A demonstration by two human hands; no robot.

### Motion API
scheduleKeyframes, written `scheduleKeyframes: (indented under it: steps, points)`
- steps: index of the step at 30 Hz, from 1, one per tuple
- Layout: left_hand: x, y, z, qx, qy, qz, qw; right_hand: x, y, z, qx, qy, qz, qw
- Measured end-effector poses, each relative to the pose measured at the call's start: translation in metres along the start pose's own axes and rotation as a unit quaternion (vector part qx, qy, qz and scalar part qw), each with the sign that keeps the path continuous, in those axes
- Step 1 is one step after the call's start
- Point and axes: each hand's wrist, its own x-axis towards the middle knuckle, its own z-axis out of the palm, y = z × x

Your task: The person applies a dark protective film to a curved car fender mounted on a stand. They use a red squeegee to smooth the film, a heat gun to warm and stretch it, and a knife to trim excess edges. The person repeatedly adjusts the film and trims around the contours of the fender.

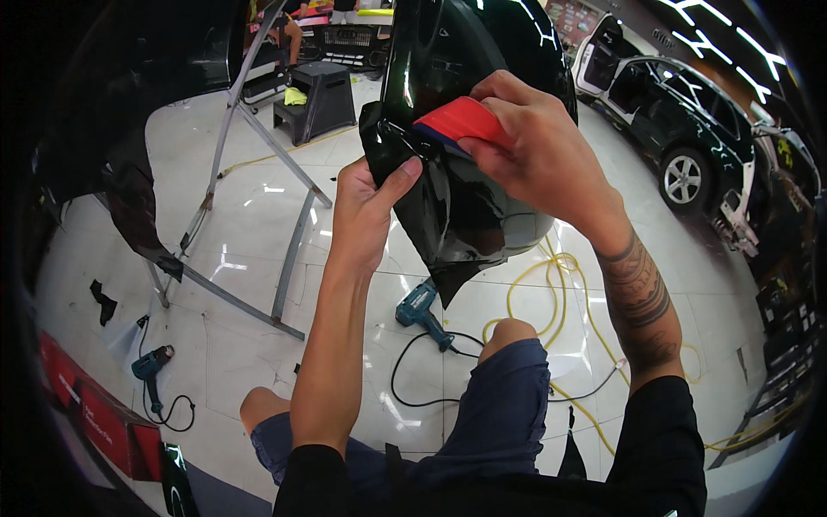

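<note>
A glossy dark green-black car body panel (pixel 482 52) stands upright in front of me. Loose dark film (pixel 452 228) hangs off its lower edge in folds and ends in a pointed corner. My left hand (pixel 370 202) is closed on the film at the panel's left edge, thumb in front and the other fingers mostly hidden behind. In my right hand (pixel 538 142) is a red squeegee (pixel 465 118) with a dark blue edge. Its edge lies against the panel's glossy face, just above and right of my left thumb.
A teal heat gun (pixel 418 312) lies on the tiled floor below the panel, among yellow hose (pixel 560 284). Another heat gun (pixel 152 369) is near a red box (pixel 95 405). Metal stand (pixel 297 250), black step stool (pixel 319 99), dark car (pixel 689 112) surround me.
</note>
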Motion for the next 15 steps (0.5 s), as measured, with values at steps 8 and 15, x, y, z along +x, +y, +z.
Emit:
scheduleKeyframes:
  steps: [8,15]
  points:
    - [-0.001,0.003,-0.001,0.007,-0.021,-0.006,1.000,0.001,-0.004,-0.001,-0.018,-0.007,-0.003,1.000]
    - [-0.004,0.004,-0.009,-0.014,-0.054,-0.028,0.998,0.003,-0.014,0.010,-0.077,0.003,-0.030,0.997]
